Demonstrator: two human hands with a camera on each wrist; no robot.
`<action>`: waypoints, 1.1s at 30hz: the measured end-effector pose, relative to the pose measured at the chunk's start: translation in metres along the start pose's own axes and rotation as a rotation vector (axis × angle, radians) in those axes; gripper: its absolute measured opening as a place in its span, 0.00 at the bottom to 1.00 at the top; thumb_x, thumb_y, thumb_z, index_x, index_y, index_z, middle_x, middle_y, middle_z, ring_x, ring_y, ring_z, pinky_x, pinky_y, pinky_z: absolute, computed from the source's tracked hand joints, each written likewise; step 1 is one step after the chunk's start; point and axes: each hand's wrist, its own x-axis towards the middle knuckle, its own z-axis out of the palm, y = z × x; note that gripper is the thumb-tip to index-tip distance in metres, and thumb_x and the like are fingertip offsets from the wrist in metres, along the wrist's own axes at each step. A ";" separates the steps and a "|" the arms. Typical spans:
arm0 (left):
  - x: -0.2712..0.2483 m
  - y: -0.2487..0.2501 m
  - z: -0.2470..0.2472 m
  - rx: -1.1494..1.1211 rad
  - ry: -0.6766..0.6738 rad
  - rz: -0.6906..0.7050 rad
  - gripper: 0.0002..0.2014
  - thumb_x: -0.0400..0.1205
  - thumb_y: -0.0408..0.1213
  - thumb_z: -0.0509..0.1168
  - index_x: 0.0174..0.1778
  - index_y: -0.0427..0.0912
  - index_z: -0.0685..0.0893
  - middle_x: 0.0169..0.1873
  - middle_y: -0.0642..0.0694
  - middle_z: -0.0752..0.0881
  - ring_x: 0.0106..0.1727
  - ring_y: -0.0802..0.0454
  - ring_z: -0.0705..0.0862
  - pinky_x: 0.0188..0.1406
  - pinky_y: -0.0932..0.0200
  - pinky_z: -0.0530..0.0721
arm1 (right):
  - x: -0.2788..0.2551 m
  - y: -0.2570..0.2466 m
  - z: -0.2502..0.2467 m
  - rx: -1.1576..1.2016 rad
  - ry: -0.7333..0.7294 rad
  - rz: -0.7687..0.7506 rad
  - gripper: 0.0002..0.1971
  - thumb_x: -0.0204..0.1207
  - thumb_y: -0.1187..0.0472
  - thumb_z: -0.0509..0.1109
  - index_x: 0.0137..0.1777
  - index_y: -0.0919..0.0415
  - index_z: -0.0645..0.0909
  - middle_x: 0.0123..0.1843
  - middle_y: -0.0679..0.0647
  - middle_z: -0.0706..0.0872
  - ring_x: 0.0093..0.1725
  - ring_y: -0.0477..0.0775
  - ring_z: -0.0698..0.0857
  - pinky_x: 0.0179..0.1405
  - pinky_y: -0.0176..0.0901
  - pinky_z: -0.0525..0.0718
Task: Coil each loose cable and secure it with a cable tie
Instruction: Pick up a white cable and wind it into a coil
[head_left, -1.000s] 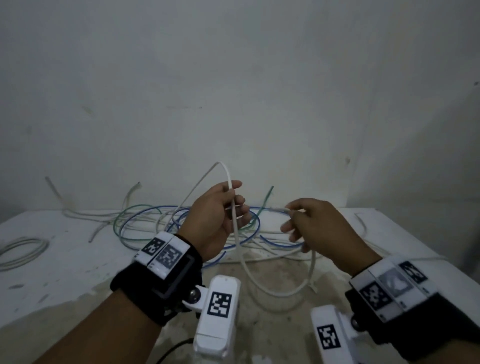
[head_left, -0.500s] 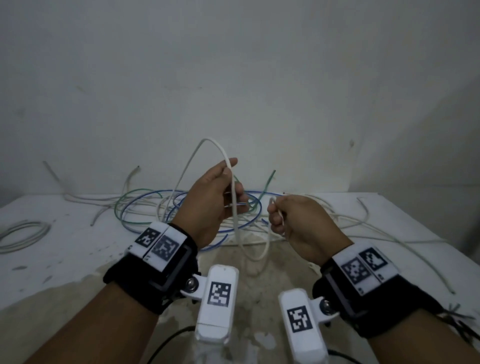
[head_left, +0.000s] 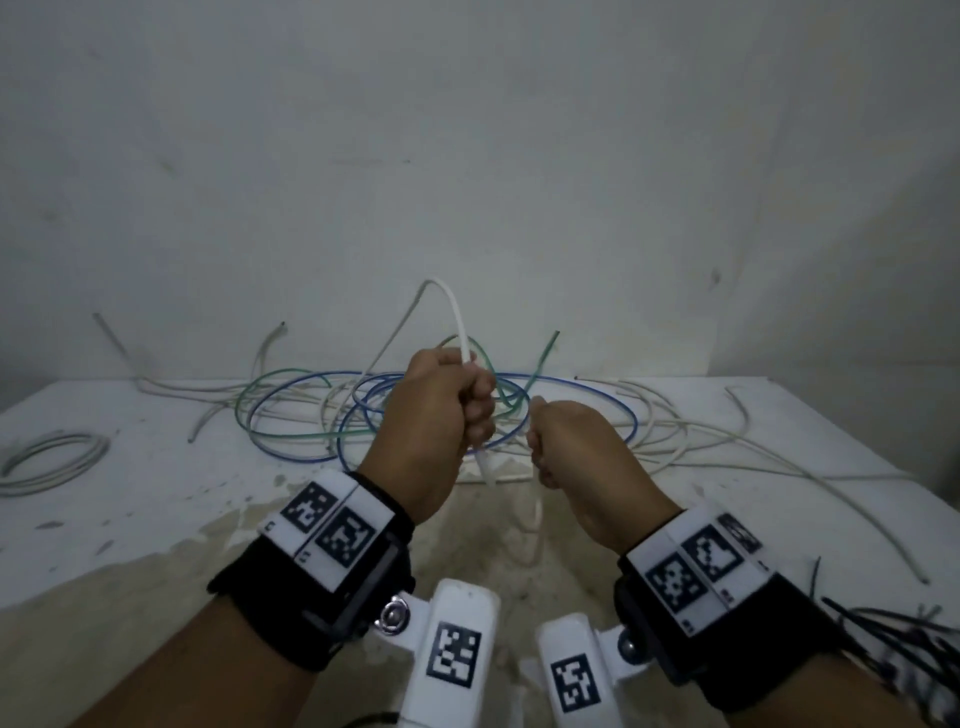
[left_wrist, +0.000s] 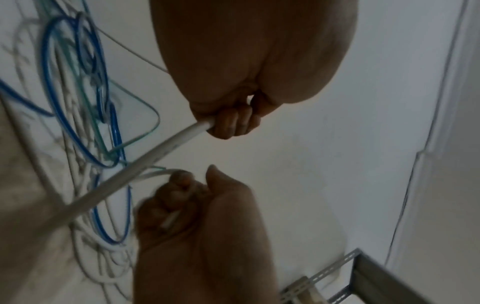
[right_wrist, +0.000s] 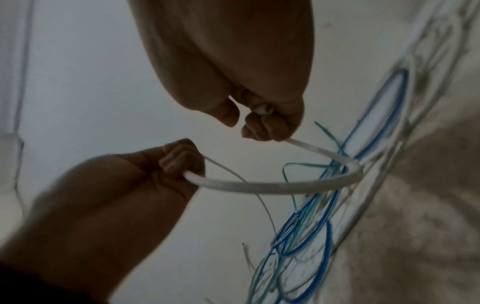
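At the near right edge of the table lies a bundle of black ties, blurred, just beside the right wrist strap.

Above the near middle of the table both hands are raised side by side, close but not touching. The left hand is a fist clenched round a white cable; the cable rises out of the top of the fist, arches over to the left and drops back toward the table, while a short stretch comes out below the fist. The right hand is also a fist, fingers curled round the same white cable. The right wrist view shows the cable running in a curved loop from one fist to the other, with its cut end tucked in the right hand's curled fingers. In the left wrist view the cable leaves the left hand and slants down toward the table, past the right hand.

Farther back, behind the hands, blue cables and a green cable lie in overlapping loops among loose pale cables that spread to the right. A coil of pale cable lies apart at the far left. The table ends at a plain wall.
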 end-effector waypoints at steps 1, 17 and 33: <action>0.001 0.003 0.001 -0.019 -0.016 0.009 0.06 0.84 0.21 0.48 0.48 0.35 0.67 0.28 0.44 0.71 0.21 0.57 0.67 0.17 0.65 0.66 | -0.001 0.001 -0.001 -0.043 -0.019 0.007 0.16 0.82 0.61 0.53 0.31 0.58 0.68 0.28 0.52 0.68 0.26 0.49 0.66 0.26 0.40 0.65; 0.035 0.092 0.047 -0.227 -0.264 0.071 0.09 0.89 0.31 0.47 0.52 0.43 0.73 0.27 0.48 0.68 0.22 0.57 0.63 0.21 0.65 0.62 | 0.007 -0.062 -0.047 0.765 -0.101 -0.086 0.11 0.85 0.62 0.56 0.43 0.61 0.75 0.28 0.51 0.80 0.25 0.46 0.77 0.25 0.37 0.79; 0.040 0.150 0.124 -0.128 -0.542 0.132 0.10 0.89 0.30 0.45 0.53 0.40 0.72 0.28 0.46 0.69 0.22 0.56 0.66 0.21 0.65 0.66 | -0.013 -0.115 -0.089 0.268 0.067 -0.487 0.13 0.87 0.60 0.53 0.41 0.62 0.73 0.19 0.43 0.81 0.19 0.39 0.76 0.20 0.30 0.74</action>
